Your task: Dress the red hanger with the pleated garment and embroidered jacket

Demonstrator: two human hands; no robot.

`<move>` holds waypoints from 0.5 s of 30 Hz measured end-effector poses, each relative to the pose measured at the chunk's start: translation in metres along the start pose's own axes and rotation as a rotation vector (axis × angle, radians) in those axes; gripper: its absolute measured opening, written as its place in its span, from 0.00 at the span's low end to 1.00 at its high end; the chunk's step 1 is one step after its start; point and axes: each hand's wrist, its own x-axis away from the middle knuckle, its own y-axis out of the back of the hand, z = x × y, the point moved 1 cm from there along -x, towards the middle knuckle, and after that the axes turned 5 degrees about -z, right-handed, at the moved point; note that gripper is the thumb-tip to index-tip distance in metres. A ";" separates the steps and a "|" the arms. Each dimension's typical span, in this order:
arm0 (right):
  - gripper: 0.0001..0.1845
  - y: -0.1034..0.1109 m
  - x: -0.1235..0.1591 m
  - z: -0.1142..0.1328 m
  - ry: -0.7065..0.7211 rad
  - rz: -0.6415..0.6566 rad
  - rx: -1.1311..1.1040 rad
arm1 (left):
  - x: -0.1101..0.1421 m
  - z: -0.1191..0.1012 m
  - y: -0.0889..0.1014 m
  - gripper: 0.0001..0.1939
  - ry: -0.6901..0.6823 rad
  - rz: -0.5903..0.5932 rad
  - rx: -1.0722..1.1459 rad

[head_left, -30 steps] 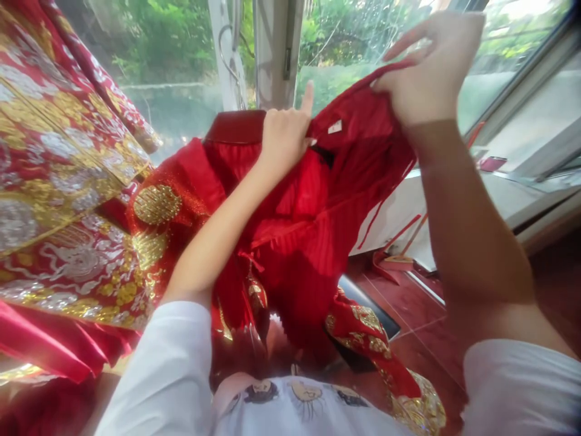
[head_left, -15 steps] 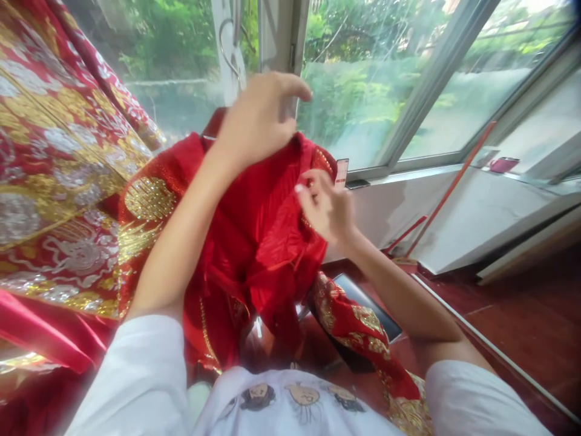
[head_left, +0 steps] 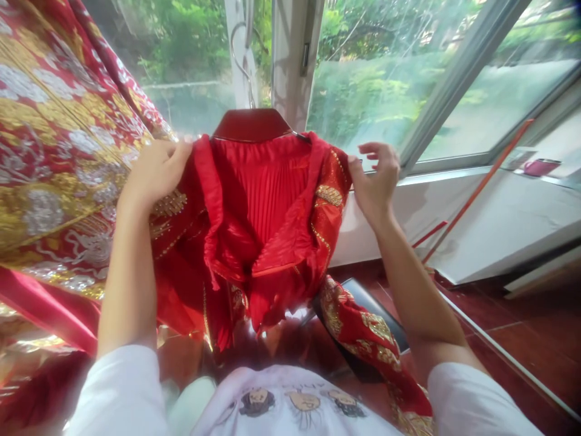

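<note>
Facing a window (head_left: 381, 91) with green foliage beyond the glass, both arms stretched out to a red garment (head_left: 261, 175) draped on a dark red hanger (head_left: 252, 126) in the middle of the view. Shows a pleated lining between parted front edges, and gold beading on the sleeve tops. Has the left hand (head_left: 157, 169) at the shoulder on the left, palm down, thumb toward the cloth; cannot fairly tell, with the fingertips mostly hidden, whether gripping or just resting there. Has the right hand (head_left: 376, 181) at the opposite shoulder, thumb by the fabric's edge, fingers loosely curled and spaced from the thumb. Wears a white shirt (head_left: 272, 418) with printed drawings. Includes, just beside the left hand, a gold-and-silver brocade (head_left: 54, 151) above a glossy pink-red cloth (head_left: 54, 309). Takes in, lower right, a red-and-gold fabric length (head_left: 363, 333) partly over a flat black thing (head_left: 370, 306), then an orange-red pole (head_left: 476, 191) slanting before the white wall (head_left: 494, 224) and a pink mug-like object (head_left: 542, 167) on the ledge.
</note>
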 end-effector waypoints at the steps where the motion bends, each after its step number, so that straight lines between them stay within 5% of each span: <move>1: 0.08 -0.001 -0.008 0.006 0.012 0.007 -0.007 | -0.002 0.001 0.000 0.25 -0.005 0.023 0.029; 4: 0.11 -0.007 -0.020 0.037 0.023 0.119 0.008 | -0.005 -0.014 0.001 0.20 -0.123 -0.047 0.036; 7: 0.18 -0.018 -0.002 0.074 0.044 0.173 0.102 | -0.008 -0.058 -0.010 0.17 -0.408 -0.183 -0.073; 10: 0.20 -0.025 0.023 0.092 0.033 0.172 0.240 | -0.021 -0.110 -0.040 0.14 -0.656 -0.077 -0.153; 15: 0.16 -0.012 0.005 0.077 -0.100 0.256 0.314 | -0.048 -0.145 -0.088 0.25 -0.566 0.109 -0.330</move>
